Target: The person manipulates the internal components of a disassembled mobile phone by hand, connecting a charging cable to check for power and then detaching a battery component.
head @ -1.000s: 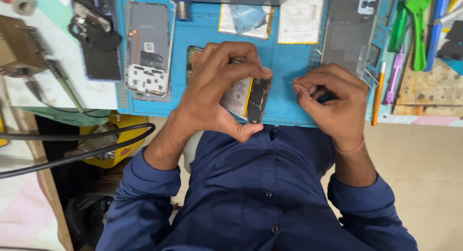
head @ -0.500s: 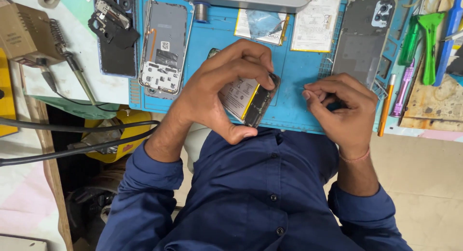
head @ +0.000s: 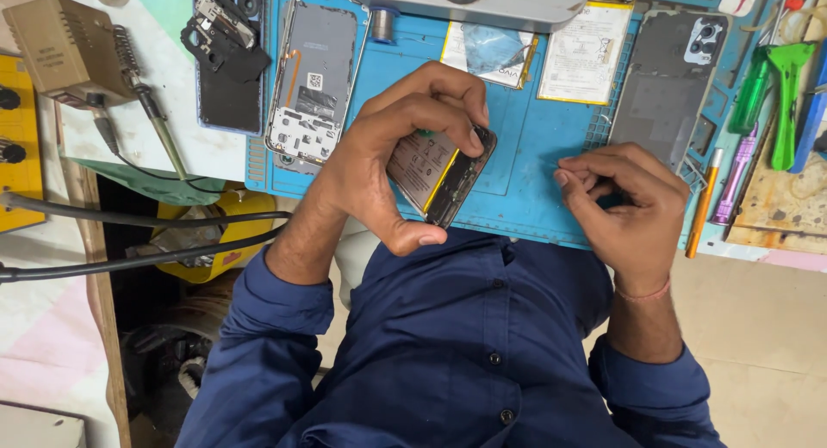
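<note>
i log the opened black phone with its exposed battery (head: 441, 174) gripped in the left hand (head: 392, 164) above the blue silicone repair mat (head: 525, 168), back cover already off, reassembly not begun, right hand (head: 624, 208) curled shut, contents unclear.

Using the blue repair mat (head: 551, 146) as the landmark: its middle is the only real open patch, a bare strip between the left hand (head: 388, 155) gripping the opened phone (head: 439, 177) and the right hand (head: 629, 207). Toward the mat's far edge it's crowded: a phone frame (head: 314, 77), a battery (head: 586, 52) and a grey back cover (head: 668, 73) lie side by side. Right of the mat, screwdrivers (head: 732, 181) and a green tool (head: 775, 95) block the way. Left of it, a soldering iron (head: 142, 99) and black cables (head: 129, 220) cross the worktop (head: 172, 86).
</note>
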